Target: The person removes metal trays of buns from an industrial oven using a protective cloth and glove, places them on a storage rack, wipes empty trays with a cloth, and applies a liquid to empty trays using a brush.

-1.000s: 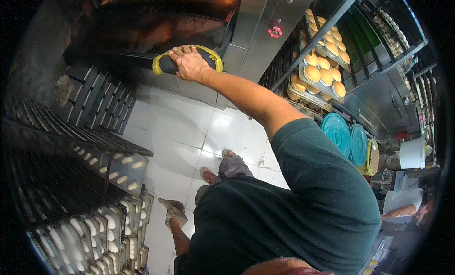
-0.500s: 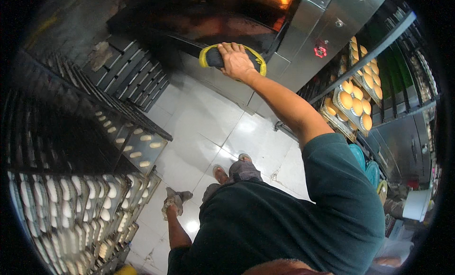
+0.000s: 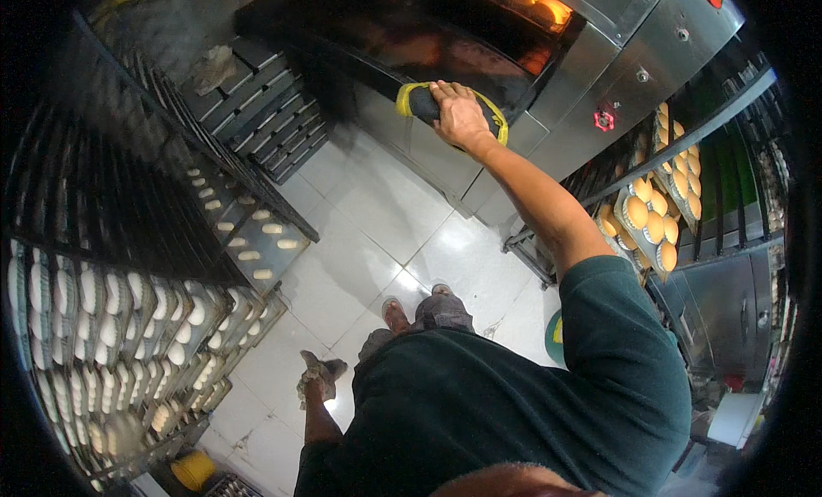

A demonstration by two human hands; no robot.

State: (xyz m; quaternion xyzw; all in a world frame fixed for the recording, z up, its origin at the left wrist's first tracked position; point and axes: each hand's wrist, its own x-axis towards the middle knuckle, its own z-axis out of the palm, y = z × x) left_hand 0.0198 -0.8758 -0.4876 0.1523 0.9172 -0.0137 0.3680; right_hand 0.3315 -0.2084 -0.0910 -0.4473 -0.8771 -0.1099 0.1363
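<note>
My right hand (image 3: 459, 112) presses its fingers over a dark pad with a yellow rim (image 3: 497, 129), against the edge of the oven's open door (image 3: 479, 47); orange light and bread show inside the oven (image 3: 535, 9). Low at my left side, my left hand (image 3: 315, 379) grips a crumpled grey-brown cloth (image 3: 325, 367), held over the tiled floor beside a rack of trays.
Racks of trays with white dough pieces (image 3: 111, 317) line the left, with another dark rack (image 3: 257, 103) behind. At right, a rack holds trays of golden buns in foil cups (image 3: 652, 223). A yellow bucket (image 3: 193, 470) sits lower left, a white container (image 3: 732, 420) lower right.
The view has turned, so oven and racks sit further right. My right hand and pad appear further right, still at the oven door. My left hand still holds the cloth low.
</note>
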